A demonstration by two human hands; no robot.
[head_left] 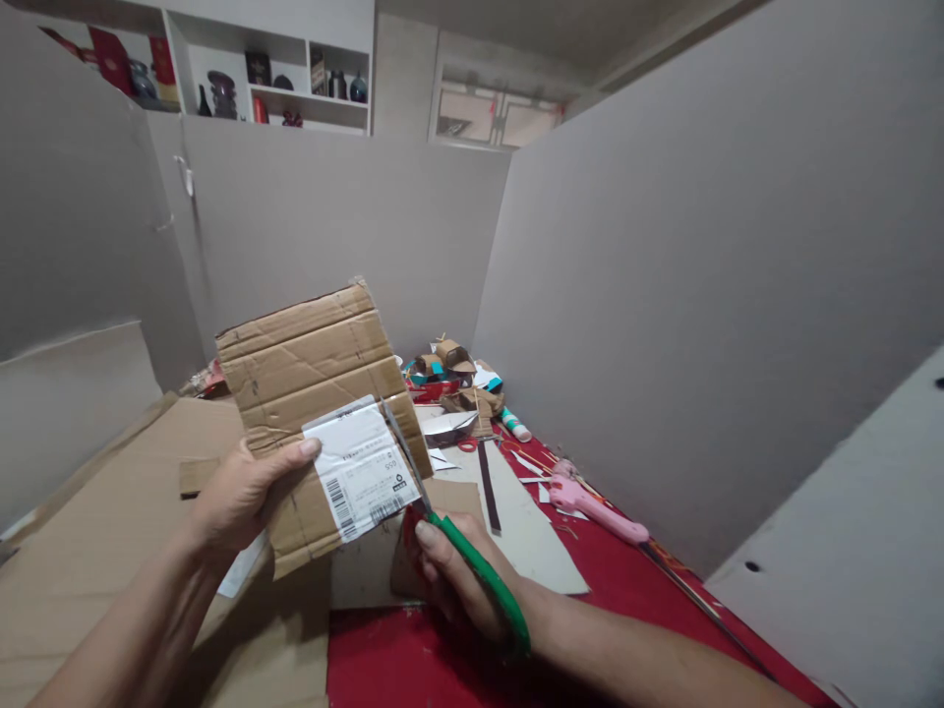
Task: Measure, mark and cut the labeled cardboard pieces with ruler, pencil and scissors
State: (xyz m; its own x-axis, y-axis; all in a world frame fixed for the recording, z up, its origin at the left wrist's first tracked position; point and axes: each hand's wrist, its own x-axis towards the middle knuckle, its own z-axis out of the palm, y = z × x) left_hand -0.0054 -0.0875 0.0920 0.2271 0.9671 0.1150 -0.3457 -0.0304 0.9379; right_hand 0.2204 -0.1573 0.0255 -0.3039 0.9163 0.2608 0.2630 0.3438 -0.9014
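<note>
Head view: your left hand point(240, 497) grips one cardboard piece point(317, 393) by its left edge, thumb pressed just beside the label point(363, 480), holding it tilted up above the table. One white label on the cardboard, with two barcodes; the print is too small to read. Your right hand point(449, 580) is clenched around one pair of scissors point(472, 560), green handles, blades parted and set into the cardboard's lower right edge, beside the label. Below: one large cardboard sheet point(103, 531) lying flat at left, a red table point(413, 659) at right. On the table beyond the hands: one pink glue gun point(594, 506), one dark strip point(487, 497), one pale card sheet point(531, 531), a heap of cardboard scraps point(453, 379), count unclear. Grey panels point(664, 295) wall the table on three sides. One shelf point(295, 69) high behind, holding several bottles and boxes; no writing legible there.
</note>
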